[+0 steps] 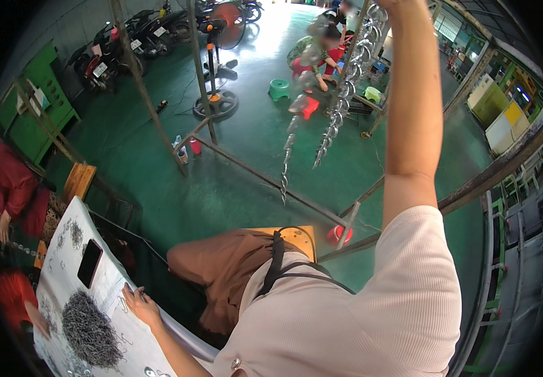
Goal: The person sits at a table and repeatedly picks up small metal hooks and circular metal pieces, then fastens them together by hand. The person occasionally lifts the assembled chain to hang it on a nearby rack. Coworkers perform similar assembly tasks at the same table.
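My left hand point(141, 306) lies on the edge of the white tabletop point(177, 342) with its fingers stretched out, holding nothing I can make out. Beside it is a heap of thin dark wire pieces point(92, 330), with a few strays close to the fingers. My right arm reaches high up. Only the base of my right hand point(402, 4) shows at the top edge; its fingers are out of the picture. Just left of that arm hangs a strand of shiny metal pieces point(345, 94). A second, blurred strand point(292, 138) dangles farther left. What bears them is hidden.
A black phone point(90, 262) lies on the table. Co-workers sit at the table's left, one in a dark red sleeve point(10, 179). Metal frame bars point(265, 173) cross ahead. Beyond stand a fan point(215, 103), a green stool point(279, 89), motorbikes point(152, 34) and a crouching person point(309, 53).
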Motion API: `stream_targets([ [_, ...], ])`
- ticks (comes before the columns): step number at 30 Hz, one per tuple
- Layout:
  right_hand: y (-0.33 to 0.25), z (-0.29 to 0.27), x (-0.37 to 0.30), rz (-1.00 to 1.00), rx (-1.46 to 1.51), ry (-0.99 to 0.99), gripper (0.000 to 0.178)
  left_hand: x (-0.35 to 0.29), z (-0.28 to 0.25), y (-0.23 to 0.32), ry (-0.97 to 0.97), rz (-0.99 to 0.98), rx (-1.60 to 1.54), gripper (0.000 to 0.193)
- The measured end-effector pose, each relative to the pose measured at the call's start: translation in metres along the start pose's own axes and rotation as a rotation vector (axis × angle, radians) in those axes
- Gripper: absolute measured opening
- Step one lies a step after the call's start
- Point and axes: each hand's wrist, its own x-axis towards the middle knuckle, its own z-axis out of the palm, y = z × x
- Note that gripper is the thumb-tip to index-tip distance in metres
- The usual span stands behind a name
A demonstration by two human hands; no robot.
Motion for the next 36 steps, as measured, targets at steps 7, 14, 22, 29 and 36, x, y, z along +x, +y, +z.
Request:
stream_targets([
  [7, -0.033, -0.044, -0.003, -0.052, -0.060, 0.022, 0.022, -0.008, 0.004, -0.016, 0.046, -0.003, 0.014, 0.020],
  [14, -0.057, -0.012, -0.013, -0.061, -0.204, 0.319, 0.029, -0.012, 0.013, -0.017, 0.112, -0.002, 0.003, 0.020],
  [22, -0.025, -0.014, -0.027, -0.071, -0.060, 0.455, 0.029, -0.009, 0.011, -0.010, 0.108, -0.005, -0.002, 0.022],
  [29, -0.039, -0.053, -0.024, -0.124, 0.014, 0.454, 0.023, -0.010, 0.009, -0.009, 0.098, -0.011, 0.007, 0.021],
  [36, -0.040, -0.067, -0.040, -0.006, 0.183, 0.437, 0.018, -0.010, 0.008, -0.014, 0.104, -0.018, 0.018, 0.020],
])
